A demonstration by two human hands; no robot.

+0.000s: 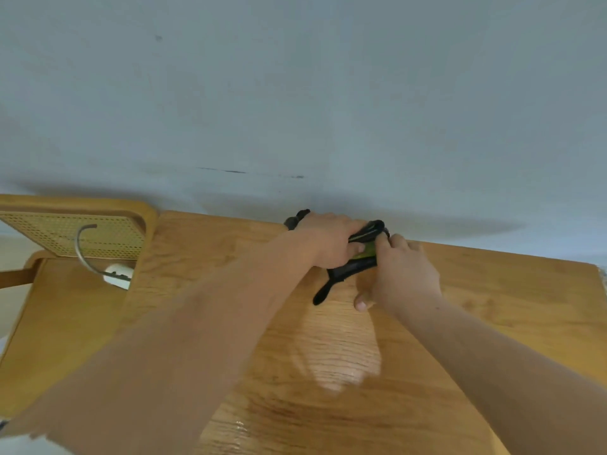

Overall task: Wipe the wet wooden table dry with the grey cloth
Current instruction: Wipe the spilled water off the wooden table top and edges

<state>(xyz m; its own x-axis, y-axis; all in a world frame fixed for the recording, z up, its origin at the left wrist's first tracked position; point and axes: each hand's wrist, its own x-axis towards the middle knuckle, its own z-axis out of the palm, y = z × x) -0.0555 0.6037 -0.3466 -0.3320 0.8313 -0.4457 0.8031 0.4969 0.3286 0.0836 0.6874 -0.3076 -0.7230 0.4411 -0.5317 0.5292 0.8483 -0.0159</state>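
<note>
Nearest the camera, along the near edge of the wooden tabletop [492,290], a pale glossy sheen runs over the grain toward the middle; it reads as the wet film that the task means to dry, so most of the wiping looks undone. Both bare forearms reach across this patch toward the far edge.

At the far edge, near its middle, the two hands meet on one dark bundle. The left hand [328,239] is clenched over its upper part, fingers curled down on it. The right hand [402,269] pinches the bundle's right end with its fingertips, the thumb lying free on the wood below. The bundle [353,266] is black with a strip of green showing between the hands, and a narrow black tail hangs toward the near side. Whether this is the grey cloth I cannot tell; it looks darker than grey and partly stiff, and no other cloth is in view. Held from both ends like this, it seems to be gathered or folded into a pad before being pressed on the wood, though that is a guess.

Beyond the tabletop's left edge stands a chair [65,238] with a woven cane back, and on its seat a white object [120,274] with a grey cable [80,247] curving up from it. They are well apart from the hands and block nothing. Behind the far edge rises a plain pale wall [295,93], which limits any stroke pushed away from the person.
</note>
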